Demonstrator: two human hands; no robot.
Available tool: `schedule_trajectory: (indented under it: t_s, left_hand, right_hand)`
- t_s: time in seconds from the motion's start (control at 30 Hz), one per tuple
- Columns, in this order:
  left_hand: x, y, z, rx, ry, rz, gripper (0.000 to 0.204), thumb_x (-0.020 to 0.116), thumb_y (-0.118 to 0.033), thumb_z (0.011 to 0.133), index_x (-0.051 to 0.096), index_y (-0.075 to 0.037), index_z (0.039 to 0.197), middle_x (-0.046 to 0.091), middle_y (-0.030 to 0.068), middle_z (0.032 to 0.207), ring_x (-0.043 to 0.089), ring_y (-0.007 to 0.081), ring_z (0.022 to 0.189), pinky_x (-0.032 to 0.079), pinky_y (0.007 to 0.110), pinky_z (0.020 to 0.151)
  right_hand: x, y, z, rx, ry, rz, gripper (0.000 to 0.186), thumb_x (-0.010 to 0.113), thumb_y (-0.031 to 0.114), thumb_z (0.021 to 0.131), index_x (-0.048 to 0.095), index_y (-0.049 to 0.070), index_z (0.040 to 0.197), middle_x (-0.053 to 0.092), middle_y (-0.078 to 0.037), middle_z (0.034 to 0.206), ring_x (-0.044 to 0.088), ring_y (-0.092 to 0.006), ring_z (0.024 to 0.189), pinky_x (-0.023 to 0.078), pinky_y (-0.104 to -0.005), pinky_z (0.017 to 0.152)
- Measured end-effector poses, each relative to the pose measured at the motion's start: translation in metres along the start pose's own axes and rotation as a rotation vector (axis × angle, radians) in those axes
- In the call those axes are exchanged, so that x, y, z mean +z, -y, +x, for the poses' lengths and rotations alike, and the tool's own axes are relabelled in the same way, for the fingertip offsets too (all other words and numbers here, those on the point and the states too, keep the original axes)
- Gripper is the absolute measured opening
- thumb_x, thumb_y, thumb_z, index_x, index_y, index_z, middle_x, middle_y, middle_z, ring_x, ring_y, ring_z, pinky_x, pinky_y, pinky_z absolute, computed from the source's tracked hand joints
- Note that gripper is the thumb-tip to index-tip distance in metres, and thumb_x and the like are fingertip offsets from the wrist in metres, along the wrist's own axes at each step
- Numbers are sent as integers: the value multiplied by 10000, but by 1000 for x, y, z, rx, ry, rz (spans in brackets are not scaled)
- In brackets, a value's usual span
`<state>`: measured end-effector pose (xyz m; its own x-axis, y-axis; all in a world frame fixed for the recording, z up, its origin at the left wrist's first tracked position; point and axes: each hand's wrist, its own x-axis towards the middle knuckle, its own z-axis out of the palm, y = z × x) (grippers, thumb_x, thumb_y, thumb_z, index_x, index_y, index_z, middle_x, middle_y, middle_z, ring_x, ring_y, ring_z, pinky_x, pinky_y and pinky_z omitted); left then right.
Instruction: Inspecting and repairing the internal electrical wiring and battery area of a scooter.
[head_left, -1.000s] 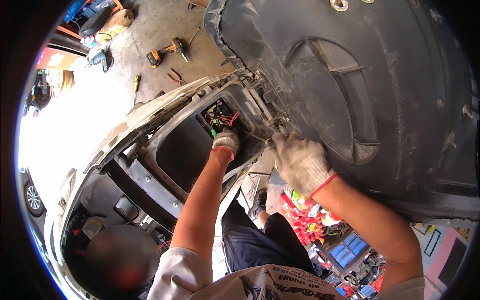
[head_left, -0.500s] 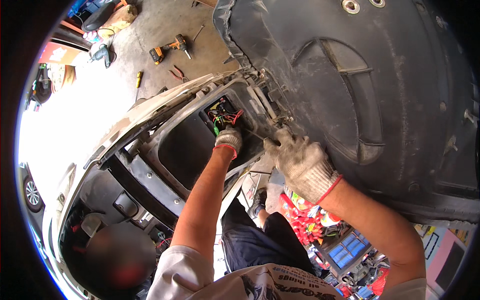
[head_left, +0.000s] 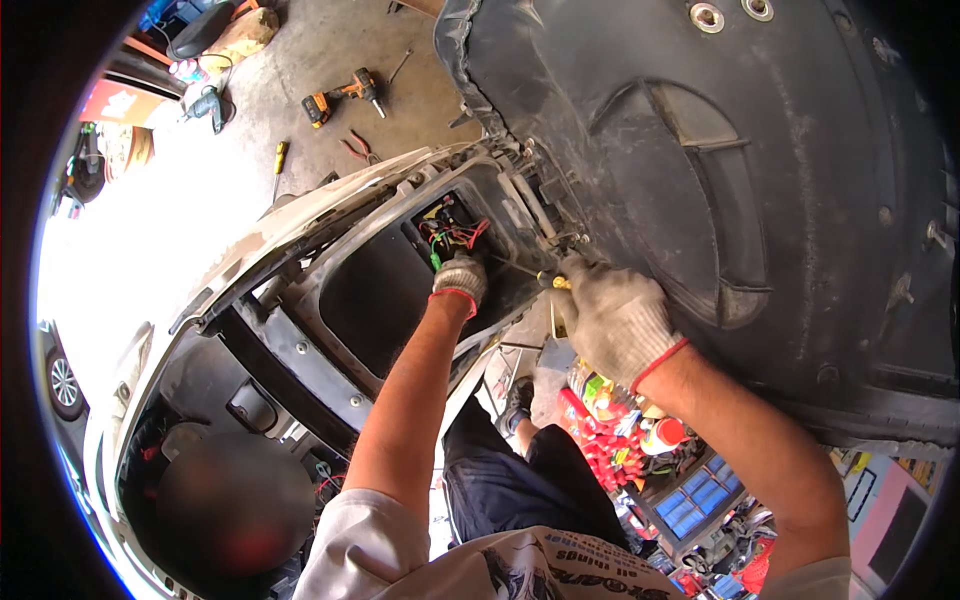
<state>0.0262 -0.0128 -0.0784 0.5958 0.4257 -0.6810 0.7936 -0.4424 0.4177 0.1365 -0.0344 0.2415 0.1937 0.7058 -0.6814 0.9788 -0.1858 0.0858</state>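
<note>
My right hand point(head_left: 618, 315), in a knitted glove with a red cuff, is closed around a screwdriver point(head_left: 552, 281) with a yellow and black handle. Its thin shaft slants left into a black storage well point(head_left: 375, 300) in a scooter's body, toward my left hand. My left hand point(head_left: 460, 280), gloved likewise, reaches into the small recess at the well's far end. Its fingers are out of sight there. Just beyond it lies a bundle of red, yellow and black wires point(head_left: 460, 234), with a green connector point(head_left: 436, 261) beside the glove.
The scooter's black seat point(head_left: 780, 180) is tipped up at the right, underside showing. On the floor beyond lie a cordless drill point(head_left: 345, 95), pliers point(head_left: 360, 148) and another screwdriver point(head_left: 279, 165). A cluttered parts rack point(head_left: 690, 500) is at lower right. Something blurred covers the lower left.
My right hand has turned and shifted slightly to the right, bringing the screwdriver's yellow handle into sight. My left hand stays in the recess.
</note>
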Motion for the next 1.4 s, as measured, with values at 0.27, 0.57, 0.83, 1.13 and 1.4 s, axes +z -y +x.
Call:
schedule_trajectory:
  t_s: [0.27,0.57,0.83,1.13,1.4]
  left_hand:
    - [19,4,13,-93,-15,-174,352,428,-145,900,575,-33,1199,569,238,1232,613,335,1085,511,415,880]
    - [-9,4,-3,-115,116,-87,444,401,-149,915,477,-89,1348,426,202,1402,512,336,1225,451,426,991]
    - [-3,9,1,-36,73,-99,449,392,-145,917,470,-100,1357,450,213,1380,520,345,1214,447,429,990]
    - [-17,-2,-5,-57,116,-97,412,419,-126,902,513,-82,1300,496,216,1330,555,356,1167,469,433,960]
    - [3,14,-13,-59,17,-42,437,423,-118,899,453,14,1314,558,255,1235,613,370,1073,518,427,876]
  right_hand:
    - [8,1,-1,-166,-41,-238,296,550,190,851,583,41,1106,628,-187,967,657,-331,779,530,-418,614]
    - [-8,17,15,-118,54,-345,194,501,185,896,615,96,1025,629,-153,1050,666,-321,815,531,-427,654]
    - [-4,22,35,-526,167,-494,234,498,186,870,614,99,1054,641,-151,977,669,-306,826,531,-417,643]
    - [24,-1,37,65,-196,244,167,605,243,817,643,92,877,678,-145,900,645,-316,882,508,-420,770]
    - [0,27,25,-302,83,-450,226,568,192,843,622,102,1044,616,-155,1018,662,-296,863,519,-428,622]
